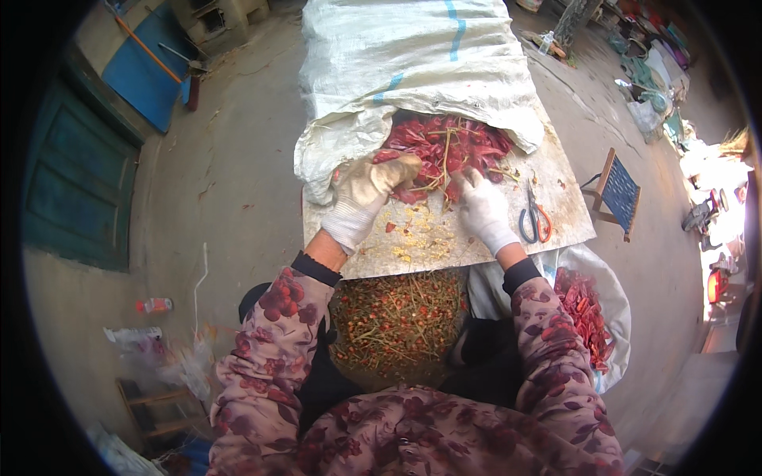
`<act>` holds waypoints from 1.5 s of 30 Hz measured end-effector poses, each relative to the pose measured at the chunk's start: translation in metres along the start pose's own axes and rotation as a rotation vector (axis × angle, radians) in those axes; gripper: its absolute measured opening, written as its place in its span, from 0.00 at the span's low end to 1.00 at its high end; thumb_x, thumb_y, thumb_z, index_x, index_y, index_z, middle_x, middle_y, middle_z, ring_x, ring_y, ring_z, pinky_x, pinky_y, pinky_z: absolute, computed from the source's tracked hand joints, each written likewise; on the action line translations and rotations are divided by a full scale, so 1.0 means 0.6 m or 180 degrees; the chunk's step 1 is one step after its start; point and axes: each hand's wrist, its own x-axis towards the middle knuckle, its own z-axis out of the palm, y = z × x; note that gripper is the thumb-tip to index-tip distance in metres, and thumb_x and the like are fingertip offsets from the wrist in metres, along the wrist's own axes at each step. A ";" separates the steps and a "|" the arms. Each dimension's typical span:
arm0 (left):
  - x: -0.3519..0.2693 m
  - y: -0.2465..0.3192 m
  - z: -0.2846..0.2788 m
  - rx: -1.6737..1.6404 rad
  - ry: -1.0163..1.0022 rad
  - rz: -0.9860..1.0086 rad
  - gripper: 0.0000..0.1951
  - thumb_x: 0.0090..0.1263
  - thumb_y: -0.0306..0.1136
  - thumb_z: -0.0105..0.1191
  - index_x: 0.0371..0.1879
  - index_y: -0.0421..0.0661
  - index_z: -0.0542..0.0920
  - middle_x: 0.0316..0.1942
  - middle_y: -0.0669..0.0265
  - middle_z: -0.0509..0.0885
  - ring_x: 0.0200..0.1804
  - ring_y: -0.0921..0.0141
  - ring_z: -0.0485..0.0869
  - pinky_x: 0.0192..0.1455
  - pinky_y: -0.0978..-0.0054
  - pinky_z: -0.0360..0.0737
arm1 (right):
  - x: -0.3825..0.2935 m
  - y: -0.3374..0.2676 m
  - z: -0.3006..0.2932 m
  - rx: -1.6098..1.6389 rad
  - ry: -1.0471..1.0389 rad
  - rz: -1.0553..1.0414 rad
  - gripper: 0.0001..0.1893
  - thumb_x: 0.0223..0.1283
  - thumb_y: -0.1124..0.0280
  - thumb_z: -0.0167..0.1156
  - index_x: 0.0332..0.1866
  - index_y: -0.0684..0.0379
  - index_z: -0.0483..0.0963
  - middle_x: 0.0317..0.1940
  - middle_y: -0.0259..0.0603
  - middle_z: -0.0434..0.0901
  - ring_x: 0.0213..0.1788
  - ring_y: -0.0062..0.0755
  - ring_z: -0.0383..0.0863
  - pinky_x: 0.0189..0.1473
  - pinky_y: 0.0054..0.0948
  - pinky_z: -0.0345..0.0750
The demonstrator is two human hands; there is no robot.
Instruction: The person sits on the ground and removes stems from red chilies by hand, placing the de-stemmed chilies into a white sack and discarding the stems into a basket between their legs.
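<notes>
My left hand (376,189), in a soiled white knit glove, curls against the left side of a heap of dried red chili peppers (470,140). Its fingertips are partly hidden, so I cannot tell whether it grips any. My right hand (483,205), also gloved, pinches a red pepper (453,189) at the heap's near edge. Pale dry stems (446,156) stick out between my hands. The heap spills from the mouth of a white woven sack (411,53) lying on a worn board (428,259). Scissors or snips (535,217) with one dark and one orange handle lie right of my right hand.
Stems and red bits fill a container (399,327) between my legs. A white sack (616,321) with red peppers stands by my right arm. A folding stool (619,193) is farther right. Yellow seeds (411,238) dot the board. A plastic bottle (156,305) lies on the left floor.
</notes>
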 end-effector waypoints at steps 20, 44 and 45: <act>0.027 -0.100 0.088 -0.4336 -0.0925 -0.1822 0.27 0.80 0.30 0.48 0.76 0.37 0.63 0.53 0.51 0.82 0.45 0.64 0.87 0.45 0.73 0.86 | -0.008 -0.098 -0.130 0.3288 0.0077 0.0755 0.16 0.67 0.69 0.65 0.57 0.61 0.82 0.48 0.41 0.87 0.47 0.27 0.85 0.48 0.25 0.80; 0.010 -0.030 0.068 0.2605 -0.0903 0.2284 0.11 0.62 0.29 0.63 0.43 0.45 0.87 0.34 0.60 0.89 0.35 0.62 0.89 0.39 0.68 0.86 | -0.012 -0.085 -0.106 0.6424 -0.0382 0.3241 0.08 0.75 0.68 0.51 0.42 0.57 0.76 0.21 0.27 0.71 0.14 0.19 0.63 0.23 0.27 0.73; 0.007 -0.030 0.074 0.2874 -0.0818 0.2464 0.11 0.61 0.29 0.63 0.43 0.46 0.87 0.33 0.62 0.88 0.34 0.63 0.89 0.39 0.69 0.86 | -0.005 -0.079 -0.110 0.6431 -0.0389 0.3306 0.07 0.74 0.68 0.51 0.40 0.56 0.76 0.21 0.28 0.72 0.15 0.20 0.65 0.24 0.26 0.73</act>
